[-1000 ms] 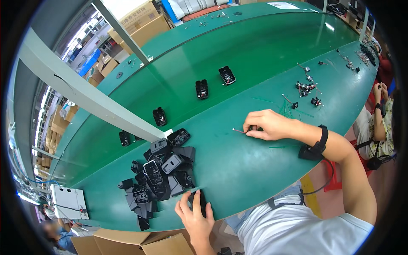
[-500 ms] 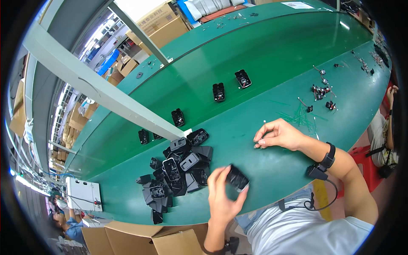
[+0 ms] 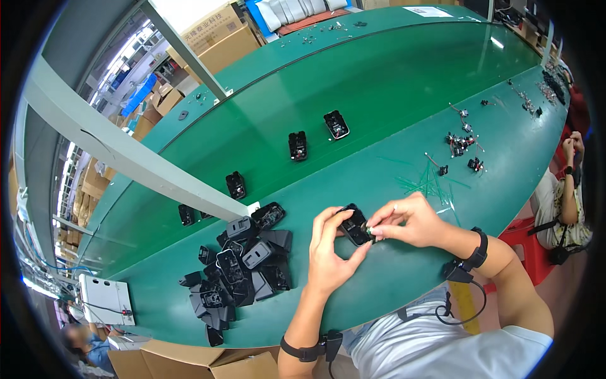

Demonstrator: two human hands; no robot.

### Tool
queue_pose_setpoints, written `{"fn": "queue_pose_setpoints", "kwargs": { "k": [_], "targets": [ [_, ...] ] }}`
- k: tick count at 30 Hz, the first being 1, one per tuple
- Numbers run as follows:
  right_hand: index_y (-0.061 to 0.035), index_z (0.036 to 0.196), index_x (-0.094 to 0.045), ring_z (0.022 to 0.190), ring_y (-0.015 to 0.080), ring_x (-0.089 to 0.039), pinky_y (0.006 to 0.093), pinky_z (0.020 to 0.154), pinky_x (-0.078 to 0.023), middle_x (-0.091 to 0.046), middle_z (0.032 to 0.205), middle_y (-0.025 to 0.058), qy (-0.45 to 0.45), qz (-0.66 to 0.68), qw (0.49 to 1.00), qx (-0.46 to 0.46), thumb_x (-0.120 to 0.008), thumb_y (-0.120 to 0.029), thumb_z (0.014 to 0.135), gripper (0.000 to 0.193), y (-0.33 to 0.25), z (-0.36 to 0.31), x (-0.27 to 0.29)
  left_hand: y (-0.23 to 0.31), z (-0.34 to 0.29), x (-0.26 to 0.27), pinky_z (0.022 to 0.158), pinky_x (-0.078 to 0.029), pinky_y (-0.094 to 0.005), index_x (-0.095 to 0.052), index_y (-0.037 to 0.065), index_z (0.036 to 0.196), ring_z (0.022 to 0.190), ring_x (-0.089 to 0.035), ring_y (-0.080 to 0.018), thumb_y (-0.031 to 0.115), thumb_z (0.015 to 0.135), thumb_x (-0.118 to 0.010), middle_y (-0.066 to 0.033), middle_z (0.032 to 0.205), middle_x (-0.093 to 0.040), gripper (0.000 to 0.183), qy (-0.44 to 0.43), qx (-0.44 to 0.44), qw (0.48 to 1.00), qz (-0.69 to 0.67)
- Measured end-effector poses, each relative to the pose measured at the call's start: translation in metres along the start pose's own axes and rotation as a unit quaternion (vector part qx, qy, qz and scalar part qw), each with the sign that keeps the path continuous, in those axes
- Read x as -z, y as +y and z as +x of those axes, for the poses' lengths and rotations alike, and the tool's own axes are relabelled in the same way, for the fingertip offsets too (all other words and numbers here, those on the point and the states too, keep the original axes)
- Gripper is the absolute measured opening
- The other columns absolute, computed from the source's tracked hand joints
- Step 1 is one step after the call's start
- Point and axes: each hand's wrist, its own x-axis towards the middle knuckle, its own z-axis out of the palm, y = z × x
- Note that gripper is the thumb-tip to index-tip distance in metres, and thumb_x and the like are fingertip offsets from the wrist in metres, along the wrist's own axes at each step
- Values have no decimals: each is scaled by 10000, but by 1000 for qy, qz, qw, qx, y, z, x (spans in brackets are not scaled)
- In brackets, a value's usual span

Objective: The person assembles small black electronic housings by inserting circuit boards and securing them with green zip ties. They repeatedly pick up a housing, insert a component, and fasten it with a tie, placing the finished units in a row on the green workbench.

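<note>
A black plastic housing [image 3: 353,222], open side up with small parts inside, is held above the green table by my left hand [image 3: 329,254], thumb and fingers closed on its sides. My right hand [image 3: 411,221] pinches a small part [image 3: 371,232] with a bit of green at the housing's right edge. The fingertips hide most of this part, so its exact kind is unclear. To the left lies a heap of black housings [image 3: 257,254], some turned open side up. Beyond my right hand, thin green strands [image 3: 429,184] are scattered on the table.
Small wired components [image 3: 461,144] lie at the right. Several black housings, including one near the middle [image 3: 298,146], rest on the green belt [image 3: 391,82]. A grey post [image 3: 139,142] rises by the heap. A cardboard box [image 3: 183,363] stands below the table edge; another person sits at right.
My left hand has lifted the housing up and over to my right hand. The pinched small part is now at the housing's edge. The whole view has shifted slightly.
</note>
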Motion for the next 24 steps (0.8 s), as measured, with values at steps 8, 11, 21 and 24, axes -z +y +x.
{"fn": "queue_pose_setpoints", "kwargs": {
  "k": [8,11,21,24],
  "targets": [
    [-88,942,-786,834,185,-697,288,699,-568,-710,978,60,96,-126,958,238,-824,-39,777,176,5,2,-13,-3,0,0,840,-604,-366,-512,14,1333,1173,-600,-299,47,670,-890,-193,1324,-512,764,8,-37,996,-82],
    [-105,905,-781,847,184,-654,294,694,-527,-699,994,46,112,-204,937,260,-842,-60,730,190,-1,2,-18,-2,-1,-1,857,-601,-366,-484,-9,1345,1172,-610,-271,63,667,-907,-185,1351,-489,803,19,-40,998,-51],
    [-105,848,-759,968,270,-624,363,761,-546,-654,1112,63,69,-283,912,289,-824,-67,713,154,-4,4,-11,-5,-6,-1,815,-591,-362,-455,19,1400,1175,-638,-290,107,661,-920,-182,1357,-576,877,-33,-34,998,-39],
    [-90,831,-749,1020,280,-624,377,801,-555,-624,1176,99,46,-252,939,228,-817,-54,715,140,1,3,-10,-2,-4,0,834,-575,-366,-463,25,1396,1187,-636,-294,97,655,-915,-189,1352,-605,871,-32,-30,999,-27]
  ]
}}
